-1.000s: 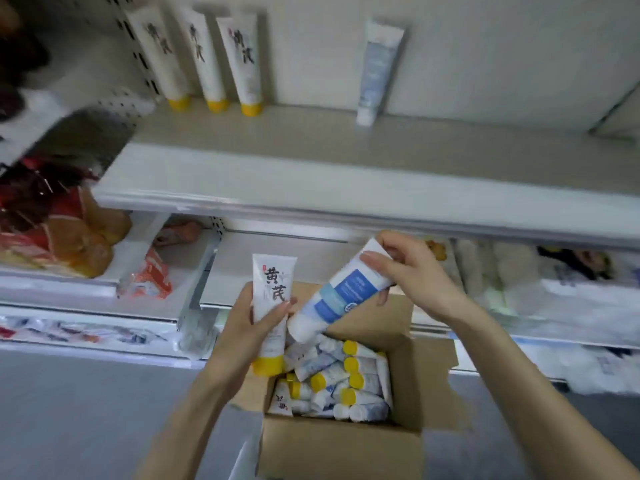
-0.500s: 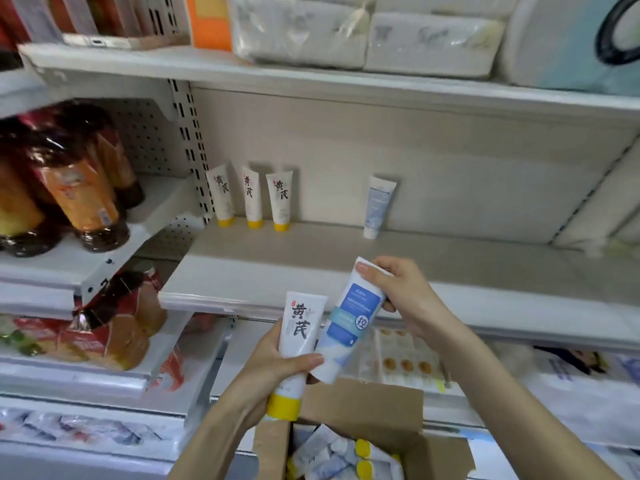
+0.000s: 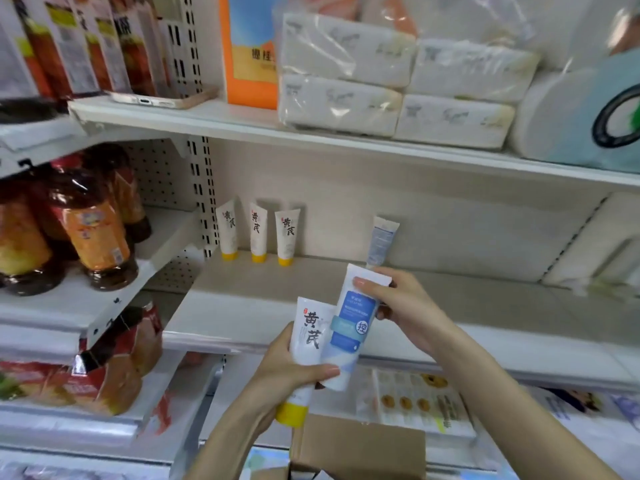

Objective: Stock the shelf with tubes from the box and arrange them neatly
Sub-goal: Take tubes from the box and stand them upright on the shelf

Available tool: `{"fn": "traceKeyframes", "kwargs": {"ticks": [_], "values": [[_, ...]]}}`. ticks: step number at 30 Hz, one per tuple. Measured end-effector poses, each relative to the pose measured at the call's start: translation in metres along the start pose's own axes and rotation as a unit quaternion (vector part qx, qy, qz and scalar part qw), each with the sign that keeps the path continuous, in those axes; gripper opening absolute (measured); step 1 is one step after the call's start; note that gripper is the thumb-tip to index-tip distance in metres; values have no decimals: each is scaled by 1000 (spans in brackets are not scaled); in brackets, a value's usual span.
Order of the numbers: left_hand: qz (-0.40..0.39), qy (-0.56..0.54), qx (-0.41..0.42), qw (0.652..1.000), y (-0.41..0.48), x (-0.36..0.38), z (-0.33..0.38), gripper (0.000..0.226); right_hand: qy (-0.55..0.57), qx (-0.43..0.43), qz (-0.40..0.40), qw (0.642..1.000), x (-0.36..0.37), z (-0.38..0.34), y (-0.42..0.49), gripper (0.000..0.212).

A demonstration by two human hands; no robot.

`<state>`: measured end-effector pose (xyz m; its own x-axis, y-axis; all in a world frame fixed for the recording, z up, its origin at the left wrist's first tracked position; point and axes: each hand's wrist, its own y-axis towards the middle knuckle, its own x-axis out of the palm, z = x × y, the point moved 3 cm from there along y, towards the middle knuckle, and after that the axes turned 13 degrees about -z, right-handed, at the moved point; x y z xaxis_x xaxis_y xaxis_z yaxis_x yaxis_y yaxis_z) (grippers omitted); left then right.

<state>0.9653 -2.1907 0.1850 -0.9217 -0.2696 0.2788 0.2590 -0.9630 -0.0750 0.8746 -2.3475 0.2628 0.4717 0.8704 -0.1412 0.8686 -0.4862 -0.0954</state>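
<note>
SHOP AISLE: A person's left hand (image 3: 287, 372) and right hand (image 3: 401, 306) each hold a tube in front of the middle shelf (image 3: 485, 306) of a store display. The left grip is wrapped round the lower body of a white yellow-capped tube (image 3: 309, 336), cap down, with the thumb laid across its front. The tube stands nearly upright, its top rising above the fingers. The right grip pinches the flat crimped top of a blue-labelled tube (image 3: 349, 327), thumb in front and fingers behind. This tube hangs cap down and tilted, its lower end touching the left thumb and its side overlapping the yellow-capped tube. Both are held just before the shelf's front edge, above a cardboard box (image 3: 360, 445) at the bottom of the view.

The yellow-capped tube bears the large black characters 黄芪 beside a small red seal. The blue-labelled tube shows 控 in a white circle on a pale band; the fine print on its blue panel is too small to read.

At the back of the shelf three matching tubes (image 3: 258, 233) stand in a row, caps down, printed with the same characters. Well apart to their right, a lone blue-and-white tube (image 3: 381, 242) leans on the back wall. Wrapped tissue packs (image 3: 343, 64) sit on the shelf above.
</note>
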Motion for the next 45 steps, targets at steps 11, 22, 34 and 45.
{"fn": "traceKeyframes", "kwargs": {"ticks": [11, 22, 34, 45], "values": [[74, -23, -6, 997, 23, -15, -6, 35, 41, 82, -19, 996, 24, 49, 8, 16], [154, 104, 71, 980, 128, -59, 4, 50, -19, 5, 221, 975, -67, 102, 54, 8], [160, 165, 85, 970, 187, -82, -20, 59, -123, 14, 185, 975, -95, 148, 79, 39], [201, 300, 5, 933, 206, -107, -35, 28, -97, 33, 264, 959, -130, 159, 107, 32]]}}
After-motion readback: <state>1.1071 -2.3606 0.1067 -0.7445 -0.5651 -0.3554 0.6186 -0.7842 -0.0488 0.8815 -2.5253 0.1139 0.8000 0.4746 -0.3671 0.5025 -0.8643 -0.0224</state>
